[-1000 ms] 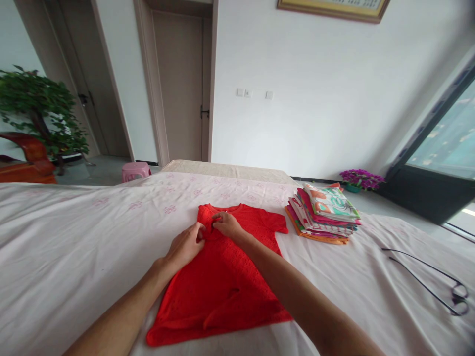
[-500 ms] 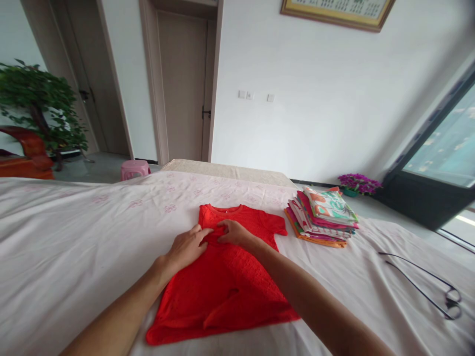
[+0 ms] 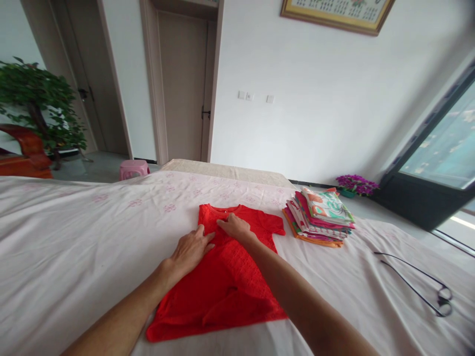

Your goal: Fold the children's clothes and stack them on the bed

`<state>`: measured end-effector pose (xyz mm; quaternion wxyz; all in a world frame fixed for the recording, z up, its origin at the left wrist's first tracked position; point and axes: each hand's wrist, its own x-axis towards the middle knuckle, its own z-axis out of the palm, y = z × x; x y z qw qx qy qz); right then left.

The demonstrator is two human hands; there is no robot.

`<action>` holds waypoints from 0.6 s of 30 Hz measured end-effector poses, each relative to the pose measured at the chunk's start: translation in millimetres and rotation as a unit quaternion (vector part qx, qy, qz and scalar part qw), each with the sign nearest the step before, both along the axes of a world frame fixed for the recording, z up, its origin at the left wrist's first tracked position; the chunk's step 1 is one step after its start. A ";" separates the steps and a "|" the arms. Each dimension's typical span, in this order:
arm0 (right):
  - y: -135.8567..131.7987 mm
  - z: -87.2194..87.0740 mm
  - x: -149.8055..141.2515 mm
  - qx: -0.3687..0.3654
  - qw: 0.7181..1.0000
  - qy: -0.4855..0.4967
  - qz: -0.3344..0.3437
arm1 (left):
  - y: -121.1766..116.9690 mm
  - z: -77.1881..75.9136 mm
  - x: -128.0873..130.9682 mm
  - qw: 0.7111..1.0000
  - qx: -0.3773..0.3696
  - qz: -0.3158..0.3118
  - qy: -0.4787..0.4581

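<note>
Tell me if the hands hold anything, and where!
The left hand and right hand touch the red shirt below its neckline; whether they pinch it can't be told.

Black-framed glasses [image 3: 443, 296] lie on the right, and there's a pink plastic stool [image 3: 134, 169] beyond the bed!

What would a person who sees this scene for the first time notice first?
Probably the bright red shirt, spread on the pale sheet, with the left hand and the right hand on its upper part. Next, perhaps, the colourful stack of folded cloths to its right, and the purple flowers on the floor beyond.
</note>
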<state>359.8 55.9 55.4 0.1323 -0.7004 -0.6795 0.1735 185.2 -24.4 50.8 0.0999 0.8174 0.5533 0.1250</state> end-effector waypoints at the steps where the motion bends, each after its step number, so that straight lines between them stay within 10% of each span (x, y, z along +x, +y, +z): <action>1: -0.2 -0.7 -6.0 0.006 1.000 -0.005 -0.002 | -0.3 -0.1 -0.7 1.000 -0.004 0.001 -0.007; 18: -4.1 1.9 -44.7 0.018 1.000 0.010 -0.017 | -87.6 5.8 -51.7 0.987 -0.084 0.130 0.042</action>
